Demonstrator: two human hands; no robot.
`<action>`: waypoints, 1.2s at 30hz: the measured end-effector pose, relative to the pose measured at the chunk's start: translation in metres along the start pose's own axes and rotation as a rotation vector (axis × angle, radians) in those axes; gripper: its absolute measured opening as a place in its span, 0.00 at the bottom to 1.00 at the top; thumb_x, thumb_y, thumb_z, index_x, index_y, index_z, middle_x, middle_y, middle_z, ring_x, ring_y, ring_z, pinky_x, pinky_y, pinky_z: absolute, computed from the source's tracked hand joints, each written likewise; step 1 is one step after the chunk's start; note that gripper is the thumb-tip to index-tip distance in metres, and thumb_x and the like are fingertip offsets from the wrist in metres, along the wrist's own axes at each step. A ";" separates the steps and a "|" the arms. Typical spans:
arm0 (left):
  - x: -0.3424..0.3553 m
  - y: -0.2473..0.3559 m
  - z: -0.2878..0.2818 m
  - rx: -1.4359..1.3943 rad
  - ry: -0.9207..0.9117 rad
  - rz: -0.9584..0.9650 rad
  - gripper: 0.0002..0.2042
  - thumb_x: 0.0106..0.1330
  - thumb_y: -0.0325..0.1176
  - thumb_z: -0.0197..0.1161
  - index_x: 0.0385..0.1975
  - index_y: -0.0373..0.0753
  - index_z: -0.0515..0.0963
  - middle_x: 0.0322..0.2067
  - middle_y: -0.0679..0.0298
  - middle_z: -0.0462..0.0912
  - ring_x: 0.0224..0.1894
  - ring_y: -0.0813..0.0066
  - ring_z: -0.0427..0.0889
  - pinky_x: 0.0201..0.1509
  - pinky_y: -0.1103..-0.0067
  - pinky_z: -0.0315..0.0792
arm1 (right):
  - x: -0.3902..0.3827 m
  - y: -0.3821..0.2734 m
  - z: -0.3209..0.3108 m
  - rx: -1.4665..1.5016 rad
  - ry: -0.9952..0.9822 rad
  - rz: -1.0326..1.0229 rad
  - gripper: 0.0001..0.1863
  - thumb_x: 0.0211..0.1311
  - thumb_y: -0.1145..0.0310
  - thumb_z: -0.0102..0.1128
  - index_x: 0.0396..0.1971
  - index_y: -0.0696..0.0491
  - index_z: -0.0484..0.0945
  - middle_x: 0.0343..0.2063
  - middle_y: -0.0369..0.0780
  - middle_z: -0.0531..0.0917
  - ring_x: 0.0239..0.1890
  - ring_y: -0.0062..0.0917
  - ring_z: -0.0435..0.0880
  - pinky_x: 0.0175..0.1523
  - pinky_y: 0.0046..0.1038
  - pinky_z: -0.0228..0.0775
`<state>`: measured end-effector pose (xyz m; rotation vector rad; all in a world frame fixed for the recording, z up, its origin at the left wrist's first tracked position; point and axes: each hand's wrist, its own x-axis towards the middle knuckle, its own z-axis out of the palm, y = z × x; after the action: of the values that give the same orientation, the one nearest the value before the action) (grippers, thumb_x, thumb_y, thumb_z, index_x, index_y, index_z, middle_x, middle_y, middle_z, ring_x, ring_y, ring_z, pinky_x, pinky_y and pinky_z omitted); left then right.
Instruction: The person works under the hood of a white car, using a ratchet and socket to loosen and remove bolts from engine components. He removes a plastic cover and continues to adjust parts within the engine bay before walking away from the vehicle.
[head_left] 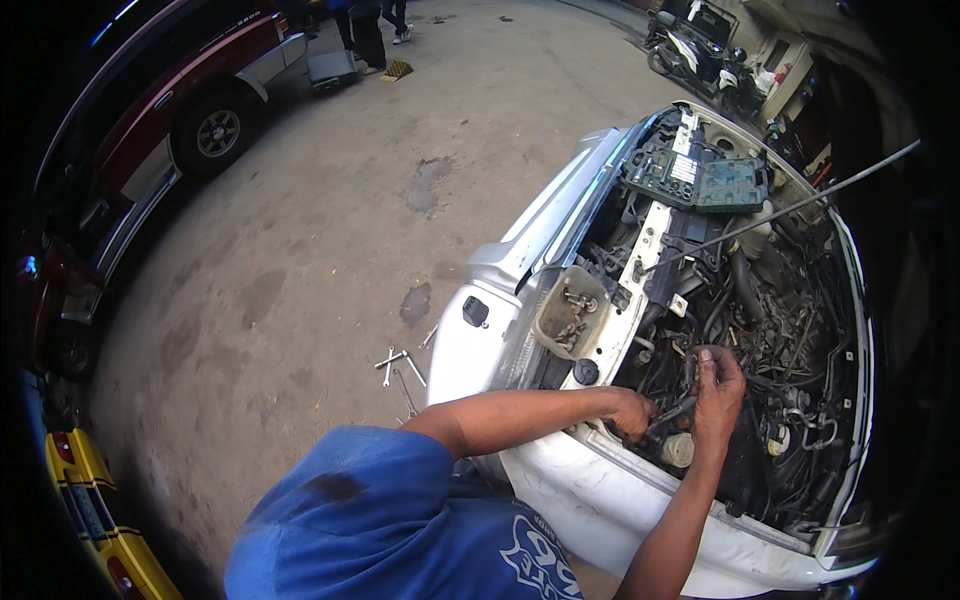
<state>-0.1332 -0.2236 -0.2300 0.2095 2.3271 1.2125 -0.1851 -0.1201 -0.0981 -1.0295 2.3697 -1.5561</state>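
Observation:
Inside the open engine bay of a white vehicle [600, 480], my left hand [628, 414] reaches in low, fingers curled beside a dark hose [675, 410]; what it grips is hidden. My right hand [718, 385] is just above and right of it, thumb and fingers closed among hoses and wiring on something I cannot make out. A plastic container of small metal parts [572, 312] rests on the front of the bay. An open green socket case [730, 185] lies farther along it. A long thin rod [840, 182] slants over the engine. A black cap [586, 371] sits below the container.
Several wrenches [391, 365] lie on the concrete ground left of the white bumper. A red vehicle [150, 140] stands at left, a yellow one [85, 470] at lower left. People's legs [365, 30] and a grey case [332, 70] are at top. A motorbike [685, 55] is parked top right.

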 end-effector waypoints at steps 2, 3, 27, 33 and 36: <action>-0.010 0.004 0.001 -0.096 0.041 0.037 0.41 0.47 0.41 0.75 0.65 0.34 0.71 0.59 0.44 0.79 0.63 0.50 0.77 0.65 0.65 0.72 | -0.025 -0.012 -0.003 -0.005 0.056 -0.022 0.11 0.72 0.66 0.60 0.39 0.59 0.83 0.24 0.29 0.74 0.26 0.11 0.64 0.31 0.20 0.58; -0.015 0.007 0.001 -0.070 0.078 0.048 0.41 0.48 0.41 0.75 0.66 0.34 0.71 0.59 0.44 0.78 0.63 0.50 0.77 0.65 0.66 0.71 | -0.031 -0.018 -0.002 0.004 0.062 -0.022 0.11 0.71 0.67 0.60 0.39 0.59 0.83 0.25 0.29 0.75 0.27 0.12 0.65 0.32 0.20 0.58; 0.022 -0.019 0.010 -0.127 0.012 -0.095 0.12 0.55 0.36 0.73 0.40 0.49 0.87 0.41 0.63 0.89 0.45 0.60 0.87 0.51 0.70 0.80 | 0.033 0.036 -0.007 -0.097 -0.405 0.265 0.15 0.75 0.73 0.51 0.57 0.57 0.75 0.34 0.41 0.84 0.36 0.25 0.86 0.46 0.30 0.77; 0.038 -0.041 0.014 -0.165 -0.111 0.119 0.17 0.55 0.40 0.74 0.45 0.51 0.86 0.43 0.64 0.88 0.45 0.61 0.87 0.51 0.70 0.80 | 0.038 0.044 -0.004 -0.055 -0.389 0.327 0.14 0.76 0.72 0.51 0.56 0.56 0.77 0.32 0.38 0.81 0.36 0.22 0.83 0.45 0.29 0.77; 0.027 -0.019 0.006 -0.265 -0.054 -0.111 0.20 0.53 0.32 0.74 0.46 0.35 0.83 0.46 0.55 0.86 0.45 0.60 0.87 0.46 0.70 0.86 | 0.034 0.033 -0.007 -0.097 -0.409 0.321 0.14 0.75 0.71 0.51 0.56 0.55 0.77 0.33 0.39 0.83 0.37 0.23 0.84 0.48 0.30 0.77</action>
<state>-0.1514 -0.2209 -0.2576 0.0206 2.0767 1.4233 -0.2292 -0.1273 -0.1141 -0.8337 2.2010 -1.0184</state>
